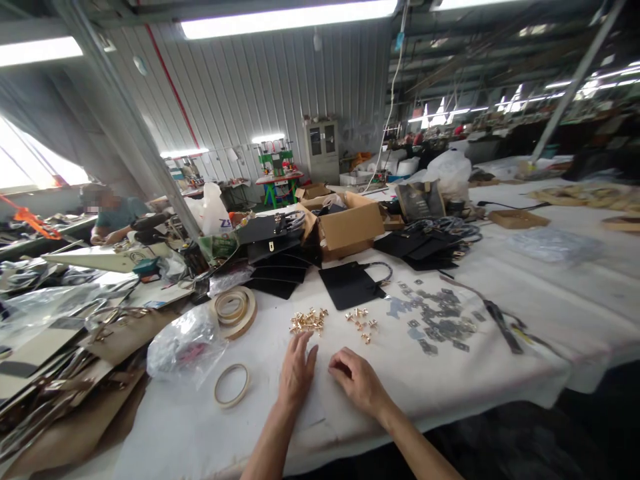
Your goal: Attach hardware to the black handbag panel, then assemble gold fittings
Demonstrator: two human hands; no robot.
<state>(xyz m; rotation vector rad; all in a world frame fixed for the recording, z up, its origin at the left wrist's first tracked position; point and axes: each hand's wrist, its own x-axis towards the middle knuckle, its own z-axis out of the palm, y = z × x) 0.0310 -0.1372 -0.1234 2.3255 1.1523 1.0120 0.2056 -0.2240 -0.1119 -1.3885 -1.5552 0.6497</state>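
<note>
My left hand (297, 370) lies flat on the white table cover (380, 393), fingers stretched toward a heap of small gold metal clasps (307, 321) just beyond the fingertips. My right hand (356, 381) rests beside it with the fingers curled under; what they hold, if anything, is hidden. A smaller scatter of gold clasps (361, 321) lies ahead of the right hand. Farther right, several small grey metal plates (440, 320) are spread out. A black flat leather piece (350, 285) with a strap sits behind the clasps.
Tape rolls (234, 310) and a thin tape ring (232, 385) lie left, beside a clear plastic bag (185, 343). An open cardboard box (347, 227) and black bag parts (275, 257) stand behind. Cardboard and metal frames (60, 373) clutter the left edge. A person (113, 217) sits far left.
</note>
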